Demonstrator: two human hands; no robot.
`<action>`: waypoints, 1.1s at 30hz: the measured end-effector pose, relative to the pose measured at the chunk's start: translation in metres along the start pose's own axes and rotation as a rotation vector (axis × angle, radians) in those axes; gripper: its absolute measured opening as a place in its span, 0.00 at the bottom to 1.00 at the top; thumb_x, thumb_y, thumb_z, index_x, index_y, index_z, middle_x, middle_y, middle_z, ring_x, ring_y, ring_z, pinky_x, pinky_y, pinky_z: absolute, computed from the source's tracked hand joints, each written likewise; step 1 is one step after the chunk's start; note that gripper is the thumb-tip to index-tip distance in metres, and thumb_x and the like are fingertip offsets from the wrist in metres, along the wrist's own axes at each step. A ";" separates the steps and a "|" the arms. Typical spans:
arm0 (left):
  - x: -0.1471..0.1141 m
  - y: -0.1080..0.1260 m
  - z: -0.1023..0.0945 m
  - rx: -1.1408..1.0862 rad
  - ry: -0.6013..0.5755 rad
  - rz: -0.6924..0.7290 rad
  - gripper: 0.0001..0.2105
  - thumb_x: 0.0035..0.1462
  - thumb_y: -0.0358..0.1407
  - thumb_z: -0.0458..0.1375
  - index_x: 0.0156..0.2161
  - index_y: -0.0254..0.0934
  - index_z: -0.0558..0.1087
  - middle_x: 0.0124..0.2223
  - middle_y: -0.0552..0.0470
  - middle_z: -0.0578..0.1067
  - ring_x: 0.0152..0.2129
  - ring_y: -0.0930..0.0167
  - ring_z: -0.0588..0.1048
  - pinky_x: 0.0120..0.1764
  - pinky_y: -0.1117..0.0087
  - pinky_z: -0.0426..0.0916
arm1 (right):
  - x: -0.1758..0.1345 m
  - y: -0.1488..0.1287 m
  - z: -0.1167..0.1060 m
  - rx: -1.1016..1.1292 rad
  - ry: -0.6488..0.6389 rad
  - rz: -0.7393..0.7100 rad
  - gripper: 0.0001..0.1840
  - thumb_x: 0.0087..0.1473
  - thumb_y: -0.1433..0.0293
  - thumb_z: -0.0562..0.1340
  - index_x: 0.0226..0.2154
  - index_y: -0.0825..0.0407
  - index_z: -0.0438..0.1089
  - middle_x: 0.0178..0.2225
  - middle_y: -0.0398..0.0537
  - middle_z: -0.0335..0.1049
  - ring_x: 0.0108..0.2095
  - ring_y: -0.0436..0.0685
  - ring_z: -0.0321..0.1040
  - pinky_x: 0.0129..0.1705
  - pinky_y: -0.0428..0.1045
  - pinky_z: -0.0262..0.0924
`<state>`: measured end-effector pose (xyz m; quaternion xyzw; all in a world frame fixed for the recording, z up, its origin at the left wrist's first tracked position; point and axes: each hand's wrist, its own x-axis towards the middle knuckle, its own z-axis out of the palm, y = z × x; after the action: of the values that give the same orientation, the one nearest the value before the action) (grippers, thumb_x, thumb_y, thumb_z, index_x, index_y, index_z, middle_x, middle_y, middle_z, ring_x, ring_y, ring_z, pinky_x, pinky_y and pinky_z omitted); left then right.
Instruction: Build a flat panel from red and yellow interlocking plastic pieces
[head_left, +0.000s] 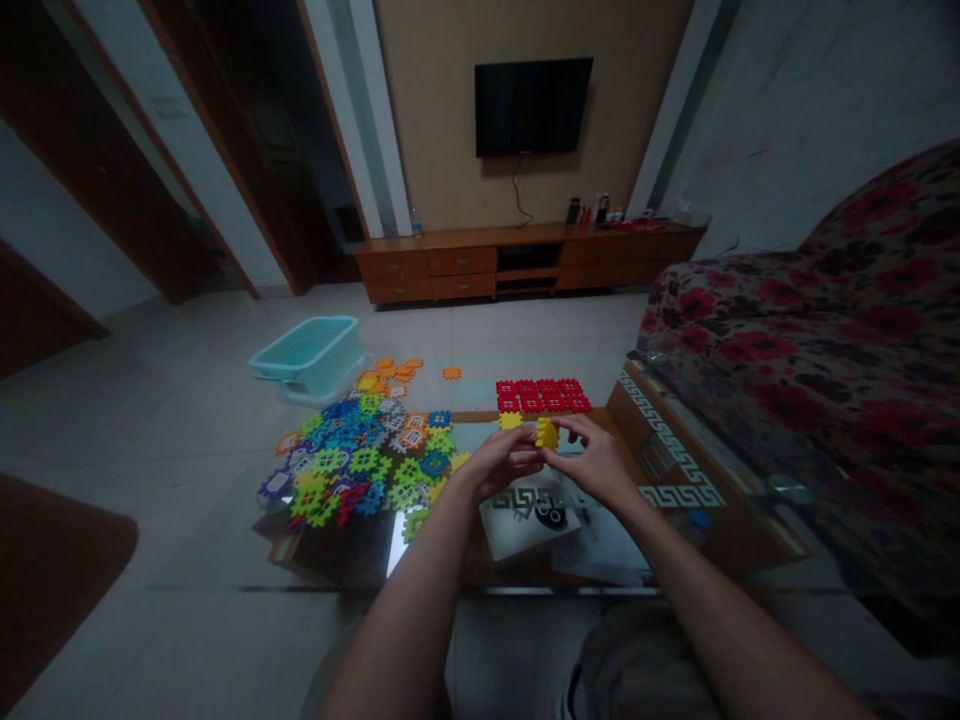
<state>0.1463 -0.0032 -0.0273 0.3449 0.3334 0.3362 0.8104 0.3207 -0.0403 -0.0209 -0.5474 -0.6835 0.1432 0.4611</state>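
Note:
Over the glass table, a yellow interlocking plastic tile [546, 433] is held tilted between my hands. My right hand [598, 465] pinches it from the right with thumb and fingers. From the left, my left hand [501, 465] has its fingers curled against the same tile; some fingertips are hidden. Just past my left fingers, another yellow tile [510, 421] lies flat. Behind it, several red tiles [543, 396] form a two-row block. A big mixed pile of tiles [365, 460], blue, green, grey, orange and purple, spreads to the left.
A turquoise plastic tub [315, 358] stands beyond the pile. One orange tile [451, 374] lies apart near the table's far side. Below the glass are a white box [517, 535] and a blue cap [700, 519]. A flowered sofa [817, 330] borders the right side.

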 end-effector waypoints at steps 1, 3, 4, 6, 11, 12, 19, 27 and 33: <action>-0.001 0.001 0.000 -0.063 -0.012 -0.074 0.14 0.50 0.40 0.67 0.39 0.33 0.74 0.35 0.48 0.77 0.31 0.72 0.77 0.44 0.66 0.72 | 0.000 -0.002 0.000 0.016 -0.001 0.013 0.20 0.45 0.64 0.68 0.43 0.51 0.76 0.42 0.52 0.75 0.39 0.60 0.71 0.36 0.52 0.66; -0.001 0.003 -0.001 -0.135 -0.024 -0.171 0.12 0.52 0.38 0.66 0.39 0.34 0.73 0.32 0.50 0.76 0.29 0.72 0.77 0.45 0.65 0.72 | 0.001 -0.004 -0.001 0.042 -0.003 0.028 0.20 0.45 0.63 0.68 0.43 0.51 0.76 0.42 0.52 0.75 0.38 0.59 0.71 0.34 0.51 0.65; -0.002 0.004 -0.001 -0.148 -0.029 -0.190 0.11 0.53 0.37 0.66 0.38 0.33 0.72 0.30 0.52 0.76 0.28 0.73 0.77 0.46 0.65 0.72 | 0.001 -0.005 -0.001 0.050 -0.005 0.033 0.21 0.45 0.63 0.68 0.43 0.51 0.76 0.41 0.52 0.75 0.37 0.59 0.71 0.34 0.51 0.64; -0.001 0.005 -0.002 -0.165 -0.048 -0.207 0.10 0.54 0.35 0.65 0.38 0.33 0.71 0.29 0.53 0.76 0.27 0.74 0.77 0.47 0.66 0.72 | 0.001 -0.007 -0.001 0.057 -0.014 0.042 0.21 0.44 0.63 0.68 0.43 0.51 0.76 0.41 0.52 0.75 0.37 0.59 0.71 0.34 0.51 0.64; -0.001 0.005 -0.004 -0.166 -0.013 -0.278 0.11 0.53 0.34 0.66 0.39 0.33 0.71 0.31 0.50 0.78 0.29 0.72 0.79 0.43 0.68 0.75 | 0.000 -0.005 0.000 0.049 -0.034 0.041 0.20 0.44 0.64 0.68 0.42 0.51 0.76 0.41 0.51 0.75 0.38 0.59 0.71 0.34 0.51 0.63; 0.000 0.005 -0.005 -0.158 -0.002 -0.291 0.11 0.53 0.34 0.66 0.39 0.33 0.71 0.31 0.50 0.78 0.29 0.72 0.79 0.42 0.69 0.75 | 0.000 -0.004 0.000 0.047 -0.038 0.039 0.20 0.44 0.64 0.68 0.43 0.51 0.76 0.42 0.51 0.75 0.38 0.59 0.71 0.35 0.51 0.63; -0.001 0.006 -0.003 -0.158 0.032 -0.297 0.09 0.54 0.34 0.65 0.39 0.32 0.72 0.30 0.50 0.79 0.27 0.71 0.79 0.40 0.68 0.76 | -0.001 -0.002 0.001 0.041 -0.055 0.029 0.20 0.45 0.64 0.68 0.43 0.51 0.75 0.42 0.51 0.75 0.40 0.60 0.72 0.36 0.52 0.64; 0.000 0.003 -0.004 -0.223 0.024 -0.311 0.05 0.57 0.32 0.61 0.37 0.32 0.72 0.29 0.50 0.78 0.26 0.71 0.79 0.38 0.68 0.76 | -0.001 -0.003 0.001 0.036 -0.081 0.014 0.21 0.46 0.64 0.67 0.44 0.51 0.74 0.43 0.51 0.74 0.39 0.59 0.71 0.36 0.52 0.63; 0.004 0.002 -0.008 -0.353 0.032 -0.305 0.08 0.59 0.35 0.58 0.37 0.29 0.73 0.28 0.46 0.78 0.29 0.69 0.80 0.41 0.69 0.76 | -0.001 -0.003 0.001 0.024 -0.090 0.000 0.29 0.46 0.62 0.68 0.53 0.49 0.68 0.49 0.53 0.70 0.40 0.59 0.67 0.36 0.52 0.64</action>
<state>0.1420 0.0038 -0.0313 0.1380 0.3306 0.2683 0.8943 0.3179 -0.0415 -0.0199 -0.5349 -0.7018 0.1756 0.4365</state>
